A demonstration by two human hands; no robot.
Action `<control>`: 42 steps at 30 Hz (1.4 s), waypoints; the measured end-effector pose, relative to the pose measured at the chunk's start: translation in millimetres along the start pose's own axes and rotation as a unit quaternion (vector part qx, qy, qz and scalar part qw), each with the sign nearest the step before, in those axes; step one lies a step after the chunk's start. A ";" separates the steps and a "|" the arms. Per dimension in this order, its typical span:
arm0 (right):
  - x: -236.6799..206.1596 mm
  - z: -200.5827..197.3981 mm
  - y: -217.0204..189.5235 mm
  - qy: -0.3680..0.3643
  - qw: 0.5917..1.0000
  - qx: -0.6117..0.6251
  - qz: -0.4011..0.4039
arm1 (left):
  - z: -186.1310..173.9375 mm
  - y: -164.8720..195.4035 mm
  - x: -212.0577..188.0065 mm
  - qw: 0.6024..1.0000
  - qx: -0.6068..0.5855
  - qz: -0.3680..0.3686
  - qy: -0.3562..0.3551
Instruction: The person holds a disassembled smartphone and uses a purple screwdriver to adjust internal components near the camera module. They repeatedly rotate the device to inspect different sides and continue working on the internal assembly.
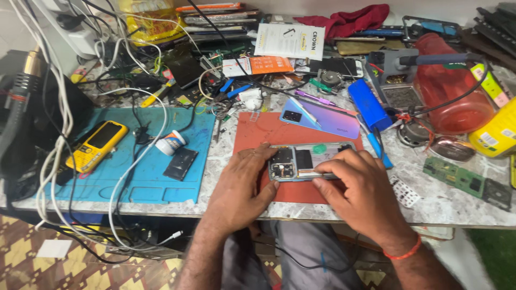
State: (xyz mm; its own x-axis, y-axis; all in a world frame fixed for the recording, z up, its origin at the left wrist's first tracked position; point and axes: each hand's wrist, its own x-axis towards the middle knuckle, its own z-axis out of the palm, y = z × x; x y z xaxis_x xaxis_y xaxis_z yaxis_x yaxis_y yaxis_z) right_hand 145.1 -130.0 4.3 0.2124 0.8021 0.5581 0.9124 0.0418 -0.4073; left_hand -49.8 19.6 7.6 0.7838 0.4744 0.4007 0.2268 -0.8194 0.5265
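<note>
An opened phone (309, 159) with its back off and circuit board showing lies on a red mat (258, 134) near the bench's front edge. My left hand (242, 185) grips its left end, thumb along the lower edge. My right hand (357, 188) covers its lower right side, fingers pressing on the frame. The phone's iridescent back cover (320, 119) lies just behind on the mat.
A blue mat (177, 182) at left holds a yellow keypad phone (95, 145), a small white jar (172, 143) and a dark phone part (180, 164). White cables (59, 123), a blue power bank (368, 104), a red bottle (454, 88) and green circuit boards (454, 176) crowd the bench.
</note>
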 end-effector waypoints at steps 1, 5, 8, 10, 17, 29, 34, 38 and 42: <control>0.2 -0.2 0.5 0.003 1.000 0.002 -0.001 | 0.2 0.0 -0.1 1.000 0.002 0.001 0.003; 0.6 -0.4 1.6 0.010 1.000 0.003 -0.004 | 2.6 -0.4 -2.6 1.000 0.005 0.005 0.008; 1.0 -0.9 2.5 0.007 1.000 0.012 -0.007 | 4.1 -1.7 -3.2 1.000 0.011 0.018 0.021; 0.6 -1.4 3.6 0.003 1.000 0.022 -0.003 | 5.1 -1.6 -3.8 0.999 0.015 0.021 0.022; 0.8 -1.6 10.5 -0.003 0.998 0.063 0.020 | 6.1 0.1 -1.3 1.000 0.018 0.007 0.020; 5.0 -0.1 9.8 -0.015 0.999 0.037 0.032 | -0.8 3.5 1.0 1.000 -0.025 -0.011 0.006; 6.0 0.6 14.2 -0.029 0.998 0.052 0.028 | -2.5 6.5 -0.8 1.000 -0.022 -0.009 0.012; 9.2 -2.4 12.7 -0.070 0.994 0.047 0.066 | -3.8 6.8 -3.3 1.000 -0.020 -0.011 0.003; 38.5 -10.4 29.7 -0.178 0.969 0.037 0.166 | -2.4 6.8 -3.0 1.000 -0.025 -0.013 -0.001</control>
State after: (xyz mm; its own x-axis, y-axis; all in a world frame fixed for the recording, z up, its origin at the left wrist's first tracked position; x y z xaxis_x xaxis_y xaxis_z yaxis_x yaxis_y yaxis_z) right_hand 183.9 -104.1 21.2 0.3433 0.9331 0.1076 0.7840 -0.2216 -0.5798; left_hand -52.0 13.4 11.8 0.7789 0.4950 0.3852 0.2180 -0.7895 0.5737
